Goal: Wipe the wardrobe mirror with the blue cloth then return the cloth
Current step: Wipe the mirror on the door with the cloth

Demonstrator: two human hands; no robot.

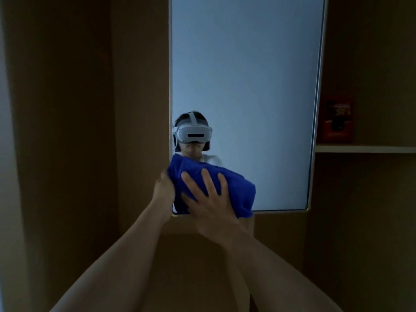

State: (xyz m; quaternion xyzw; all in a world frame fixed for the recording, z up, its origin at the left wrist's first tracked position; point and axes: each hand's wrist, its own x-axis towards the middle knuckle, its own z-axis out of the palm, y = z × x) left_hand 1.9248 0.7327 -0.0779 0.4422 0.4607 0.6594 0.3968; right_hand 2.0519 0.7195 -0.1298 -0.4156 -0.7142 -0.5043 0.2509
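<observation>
Your right hand (208, 202) lies flat on the blue cloth (238, 188), fingers spread wide, pressing it against the lower left corner of the wardrobe mirror (247, 75). Your left hand (163, 188) grips the cloth's left edge, fingers curled round it just at the mirror's left border. The cloth is bunched and covers the glass down to the bottom rim. Above it, the mirror reflects a person wearing a white headset (193, 132) against a pale background. Brown wardrobe panels (139, 86) flank the mirror on both sides. To the right, a shelf (364, 149) carries a red box (337, 120), standing upright and well apart from the cloth
</observation>
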